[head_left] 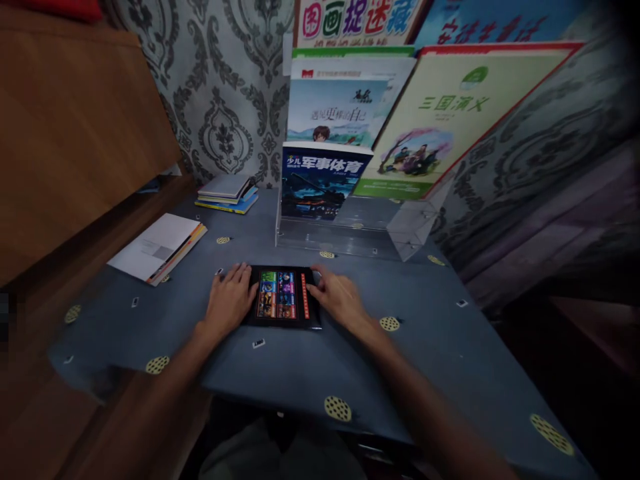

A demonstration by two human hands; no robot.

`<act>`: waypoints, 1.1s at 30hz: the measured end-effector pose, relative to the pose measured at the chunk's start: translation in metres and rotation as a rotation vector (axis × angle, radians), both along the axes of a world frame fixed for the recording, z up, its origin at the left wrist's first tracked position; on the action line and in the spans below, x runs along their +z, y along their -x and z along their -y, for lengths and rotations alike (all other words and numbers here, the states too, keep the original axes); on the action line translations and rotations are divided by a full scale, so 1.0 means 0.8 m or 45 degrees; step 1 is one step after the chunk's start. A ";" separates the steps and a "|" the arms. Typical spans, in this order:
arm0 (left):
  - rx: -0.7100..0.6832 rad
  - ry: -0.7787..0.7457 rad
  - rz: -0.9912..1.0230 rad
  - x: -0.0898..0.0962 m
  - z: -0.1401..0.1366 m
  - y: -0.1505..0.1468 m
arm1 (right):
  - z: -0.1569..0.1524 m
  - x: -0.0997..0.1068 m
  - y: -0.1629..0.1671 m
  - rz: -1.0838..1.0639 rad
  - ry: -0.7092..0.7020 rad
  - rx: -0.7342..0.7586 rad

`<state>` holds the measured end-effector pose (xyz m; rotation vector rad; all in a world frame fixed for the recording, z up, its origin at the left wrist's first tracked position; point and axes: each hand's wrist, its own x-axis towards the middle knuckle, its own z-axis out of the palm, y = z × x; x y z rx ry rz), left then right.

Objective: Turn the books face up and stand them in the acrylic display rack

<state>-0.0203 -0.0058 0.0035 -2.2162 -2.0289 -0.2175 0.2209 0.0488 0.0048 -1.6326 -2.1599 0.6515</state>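
Black book lies flat on the blue-grey surface, between left hand, fingers close together, and right hand, thumb and forefinger apart; I cannot tell if either pinches. Cover: 2 picture columns, then a red strip. Beyond: white book, stacked books, clear rack, patterned wallpaper.

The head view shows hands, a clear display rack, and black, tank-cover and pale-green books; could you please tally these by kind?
Hands (left hand, right hand): 2
Display rack: 1
Books (black book, tank-cover book, pale-green book): 3
Total: 6
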 end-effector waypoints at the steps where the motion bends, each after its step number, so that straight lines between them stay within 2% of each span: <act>1: -0.004 0.003 0.001 -0.001 0.000 -0.001 | 0.004 0.006 0.008 0.142 -0.115 -0.005; 3: -0.010 0.000 0.006 -0.003 -0.001 -0.001 | 0.012 0.012 0.031 0.283 -0.288 0.091; 5: -0.016 -0.016 0.014 -0.006 -0.001 0.001 | 0.020 0.008 0.061 0.272 -0.388 0.364; 7: -0.032 -0.032 0.022 -0.008 -0.001 0.003 | 0.025 -0.004 0.089 0.203 -0.425 0.586; 9: -0.053 -0.034 0.025 -0.008 -0.001 0.005 | 0.028 -0.017 0.108 0.162 -0.423 0.654; 13: -0.062 -0.029 0.035 -0.007 -0.002 0.005 | 0.030 -0.027 0.111 0.203 -0.374 0.592; 22: -0.047 -0.032 0.043 -0.006 -0.001 0.003 | 0.028 -0.017 0.042 0.319 -0.296 0.197; 29: -0.099 0.004 -0.015 -0.004 0.001 0.006 | 0.032 -0.019 0.026 0.300 -0.266 0.199; 33: -0.164 -0.004 0.056 -0.007 0.003 0.022 | 0.032 -0.024 0.024 0.283 -0.274 0.199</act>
